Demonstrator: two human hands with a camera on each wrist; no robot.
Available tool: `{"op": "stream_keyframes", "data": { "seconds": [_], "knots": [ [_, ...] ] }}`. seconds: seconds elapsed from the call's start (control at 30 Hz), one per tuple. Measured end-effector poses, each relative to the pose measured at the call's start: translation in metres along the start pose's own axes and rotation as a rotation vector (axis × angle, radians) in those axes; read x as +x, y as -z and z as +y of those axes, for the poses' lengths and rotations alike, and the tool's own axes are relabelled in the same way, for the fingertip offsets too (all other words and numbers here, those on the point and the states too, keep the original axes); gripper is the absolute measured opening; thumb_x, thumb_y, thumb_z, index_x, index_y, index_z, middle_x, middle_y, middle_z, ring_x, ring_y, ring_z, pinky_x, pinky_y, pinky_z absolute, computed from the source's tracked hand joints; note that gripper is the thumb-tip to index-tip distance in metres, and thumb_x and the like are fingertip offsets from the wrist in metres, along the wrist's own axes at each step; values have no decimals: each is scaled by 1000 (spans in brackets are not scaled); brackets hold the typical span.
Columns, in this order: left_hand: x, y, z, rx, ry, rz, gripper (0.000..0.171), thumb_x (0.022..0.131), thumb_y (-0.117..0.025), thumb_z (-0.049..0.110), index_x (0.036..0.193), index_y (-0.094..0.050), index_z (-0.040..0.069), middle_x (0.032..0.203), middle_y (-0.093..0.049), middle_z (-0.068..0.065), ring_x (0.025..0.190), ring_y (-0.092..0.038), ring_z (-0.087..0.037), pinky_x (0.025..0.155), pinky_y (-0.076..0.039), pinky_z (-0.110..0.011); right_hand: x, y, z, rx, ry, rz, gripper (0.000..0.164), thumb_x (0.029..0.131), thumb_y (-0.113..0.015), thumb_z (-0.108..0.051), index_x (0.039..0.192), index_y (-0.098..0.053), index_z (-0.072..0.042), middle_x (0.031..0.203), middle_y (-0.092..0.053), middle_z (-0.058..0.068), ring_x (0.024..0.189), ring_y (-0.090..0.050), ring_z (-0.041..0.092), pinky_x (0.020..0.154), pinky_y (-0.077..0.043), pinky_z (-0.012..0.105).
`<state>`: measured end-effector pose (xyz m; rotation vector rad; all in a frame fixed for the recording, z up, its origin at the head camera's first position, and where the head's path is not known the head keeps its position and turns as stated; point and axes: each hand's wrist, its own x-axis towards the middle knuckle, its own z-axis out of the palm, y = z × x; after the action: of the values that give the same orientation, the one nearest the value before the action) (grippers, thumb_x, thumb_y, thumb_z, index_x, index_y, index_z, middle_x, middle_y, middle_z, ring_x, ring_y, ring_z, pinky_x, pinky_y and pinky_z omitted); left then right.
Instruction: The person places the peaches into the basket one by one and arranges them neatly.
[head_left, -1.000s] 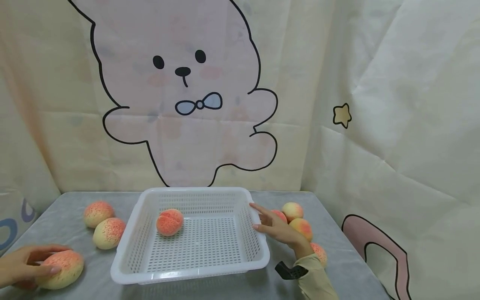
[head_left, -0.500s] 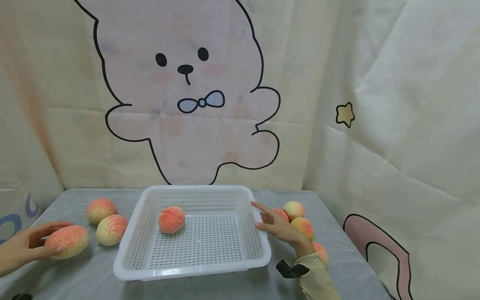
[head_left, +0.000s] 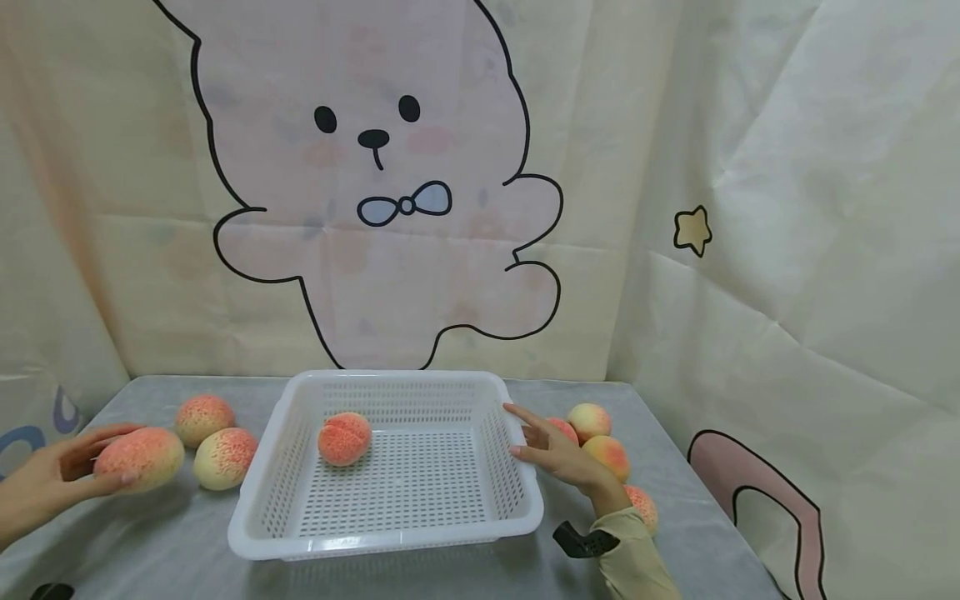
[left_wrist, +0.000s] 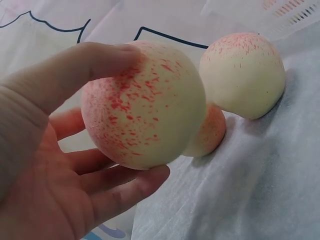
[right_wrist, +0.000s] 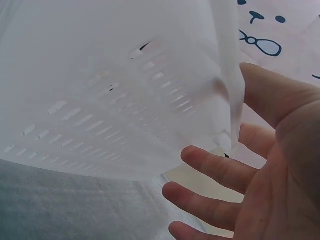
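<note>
My left hand (head_left: 52, 483) holds a large peach (head_left: 142, 460), yellow with red speckles, above the left side of the table. In the left wrist view the thumb lies over that peach (left_wrist: 145, 110) and the fingers curl beneath it. A white perforated plastic basket (head_left: 375, 541) stands mid-table with one pinkish-orange peach (head_left: 345, 439) inside, towards the back left. At the basket's right rim, my right hand (head_left: 558, 458) grips the edge. The right wrist view has the thumb at the rim and the other fingers spread beside the outer wall (right_wrist: 100, 80).
Two speckled peaches, a rear one (head_left: 205, 420) and a nearer one (head_left: 225, 458), sit left of the basket. Several more peaches (head_left: 607, 457) lie on the right, partly behind my right hand and sleeve. Grey cloth (head_left: 180, 550) covers the table; a printed curtain (head_left: 585, 317) hangs behind.
My left hand has raised its peach from the front left and carried it away from me and rightwards, towards the two peaches. The right hand stays at the rim.
</note>
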<state>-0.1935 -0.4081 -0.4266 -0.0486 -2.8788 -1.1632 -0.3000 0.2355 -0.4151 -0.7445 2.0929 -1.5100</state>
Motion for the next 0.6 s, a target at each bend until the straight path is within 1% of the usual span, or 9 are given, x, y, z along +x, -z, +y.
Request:
{"op": "stream_keyframes", "data": {
  "seconds": [0.13,0.17,0.23,0.3,0.37,0.43,0.47,0.53,0.6],
  "knots": [
    [-1,0,4,-32,36,7,49,99,-66,28,135,-39,47,116,-69,-11,84,-53,18,66,-55,-23,-1,0,-1,8,1,0,77,103,-60,-21,164,-12,-18,158,-40,25,124,-63,33,101,-55,44],
    [-1,-1,4,-37,36,14,50,99,-67,28,128,-35,54,115,-69,-10,84,-54,17,66,-55,-22,-1,0,-1,11,1,0,78,103,-60,-21,164,-12,-18,158,-40,25,123,-63,33,101,-55,44],
    [0,-1,5,-43,15,35,52,99,-67,25,128,-35,55,117,-68,-24,84,-52,19,65,-53,-20,-2,0,-1,14,1,-2,78,103,-60,-22,164,-12,-18,157,-41,25,123,-63,32,100,-55,43],
    [0,-2,4,-38,-2,65,53,98,-69,24,127,-36,54,113,-70,-20,84,-51,20,64,-52,-19,-1,0,-1,18,2,-4,78,103,-60,-21,164,-12,-18,157,-41,25,122,-63,32,100,-55,42],
    [1,-3,3,-28,-11,88,51,97,-70,24,128,-38,50,116,-68,-26,84,-48,22,63,-51,-18,-1,0,-1,20,3,-5,78,103,-60,-21,164,-12,-17,156,-42,26,122,-64,31,100,-55,41],
    [2,-4,4,-18,-11,107,48,96,-71,25,134,-44,38,118,-65,-32,84,-47,23,62,-50,-17,0,0,-1,19,4,-7,78,103,-59,-20,164,-12,-17,156,-41,27,121,-64,30,100,-56,41],
    [2,-4,5,-12,-2,110,49,96,-71,26,138,-45,29,120,-64,-33,84,-45,23,62,-50,-17,0,0,-1,19,3,-6,78,103,-59,-19,164,-11,-17,156,-41,27,121,-65,29,100,-56,40],
    [4,-4,8,-4,16,104,61,96,-70,30,144,-41,8,131,-50,-46,83,-41,25,62,-49,-17,0,0,-1,20,0,-4,78,103,-59,-19,164,-12,-17,156,-41,27,120,-65,28,99,-56,40],
    [4,-3,11,4,39,98,74,96,-70,34,145,-32,-7,136,-43,-49,83,-37,27,62,-49,-17,0,0,0,24,1,-6,77,103,-59,-18,164,-11,-17,156,-41,28,120,-65,29,99,-56,40]
  ]
}}
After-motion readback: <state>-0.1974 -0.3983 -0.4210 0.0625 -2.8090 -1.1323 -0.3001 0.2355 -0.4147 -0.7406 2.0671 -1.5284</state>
